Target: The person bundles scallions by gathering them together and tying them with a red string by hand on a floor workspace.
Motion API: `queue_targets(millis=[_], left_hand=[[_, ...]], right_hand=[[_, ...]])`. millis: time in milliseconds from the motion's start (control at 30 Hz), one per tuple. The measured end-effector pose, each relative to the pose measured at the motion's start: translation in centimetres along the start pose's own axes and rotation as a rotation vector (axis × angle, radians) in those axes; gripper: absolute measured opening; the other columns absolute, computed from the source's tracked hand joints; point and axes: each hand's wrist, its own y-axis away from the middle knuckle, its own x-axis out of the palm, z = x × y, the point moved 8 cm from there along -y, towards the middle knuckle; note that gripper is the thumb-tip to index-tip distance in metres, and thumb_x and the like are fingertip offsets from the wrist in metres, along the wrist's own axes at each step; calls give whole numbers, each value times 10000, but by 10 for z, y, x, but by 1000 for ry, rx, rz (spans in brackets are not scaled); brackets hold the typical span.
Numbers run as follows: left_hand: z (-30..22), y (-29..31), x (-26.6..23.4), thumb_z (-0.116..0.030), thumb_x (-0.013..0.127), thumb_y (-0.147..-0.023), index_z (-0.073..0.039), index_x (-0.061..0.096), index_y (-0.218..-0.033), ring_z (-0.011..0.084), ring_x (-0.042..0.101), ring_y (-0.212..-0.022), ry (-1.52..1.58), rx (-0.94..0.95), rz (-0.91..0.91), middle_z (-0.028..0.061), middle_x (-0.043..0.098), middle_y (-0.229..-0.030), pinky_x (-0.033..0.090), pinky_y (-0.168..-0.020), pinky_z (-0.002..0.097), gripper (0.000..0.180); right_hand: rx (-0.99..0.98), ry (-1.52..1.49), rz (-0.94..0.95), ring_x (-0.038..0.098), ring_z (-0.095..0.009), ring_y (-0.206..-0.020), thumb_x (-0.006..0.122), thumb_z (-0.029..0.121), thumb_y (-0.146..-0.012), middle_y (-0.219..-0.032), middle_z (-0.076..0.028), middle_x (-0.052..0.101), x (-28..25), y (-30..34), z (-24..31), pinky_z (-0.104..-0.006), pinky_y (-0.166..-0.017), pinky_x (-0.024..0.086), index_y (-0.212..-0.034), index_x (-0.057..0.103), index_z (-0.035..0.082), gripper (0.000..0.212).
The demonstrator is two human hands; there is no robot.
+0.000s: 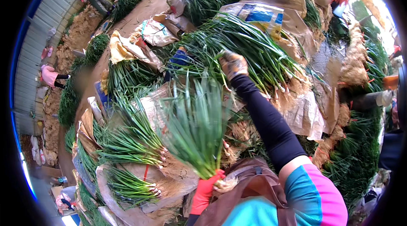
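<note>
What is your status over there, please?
Left hand: gripping bunch near its roots. Right hand: at big pile, grip unclear. Other bunches lie to the left.

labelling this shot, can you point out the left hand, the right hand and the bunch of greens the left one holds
Left hand [205, 190]: head view, middle of its red glove.
Right hand [234, 65]: head view, back of its glove.
Bunch [196, 128]: head view, blurred green leaves.
</note>
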Motion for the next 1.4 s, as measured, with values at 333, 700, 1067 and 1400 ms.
queue_targets(millis=[333,700,1067,1400], left_hand=[[-169,-1,27,-211,548,-831,-162,514,-984,206,547,-839,763,634,391,123,549,-1119,464,-798,381,164],[-97,-103,86,-122,565,-782,-22,542,-1056,336,373,-1230,654,108,436,194,412,-1308,321,-1013,488,292],[-88,-112,80,-117,547,-788,-31,511,-1057,309,544,-1029,423,40,243,187,530,-1153,432,-899,494,285],[-91,-94,94,-152,587,-782,-91,521,-1022,233,580,-873,681,93,451,119,565,-1013,426,-908,454,256]], right_hand=[[-156,585,1100,622,-320,-801,532,406,-810,-875,-132,646,-2,139,-48,-426,-708,497,-990,603,70,388],[52,349,852,620,-310,-629,462,404,-853,-661,-164,611,-11,175,-9,-406,-598,489,-704,613,74,393],[476,-189,648,625,-262,-836,607,303,-802,-883,-167,637,26,162,-48,-365,-752,474,-953,619,23,318],[578,-946,637,555,-106,-702,561,176,-867,-829,-22,583,39,219,-57,-259,-612,474,-1085,555,47,254]])
